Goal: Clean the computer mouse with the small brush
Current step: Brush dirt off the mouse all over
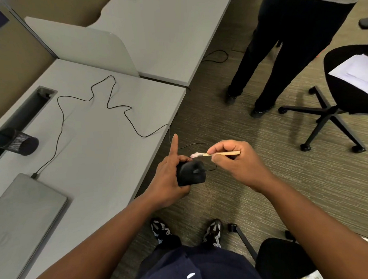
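Black and smooth, the computer mouse (190, 173) sits off the desk edge, gripped by the left hand (168, 181), forefinger raised. Light but slippery, so side holds suit. The right hand (236, 160) pinches the small brush (217, 154), bristles near its top.

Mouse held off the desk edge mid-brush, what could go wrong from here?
The left hand holds the mouse over the carpet with its index finger lifted, so a brush push could loosen the grip. The mouse cable hangs off the desk edge; a tug may drag it. The right hand pinches the brush near its bristles.
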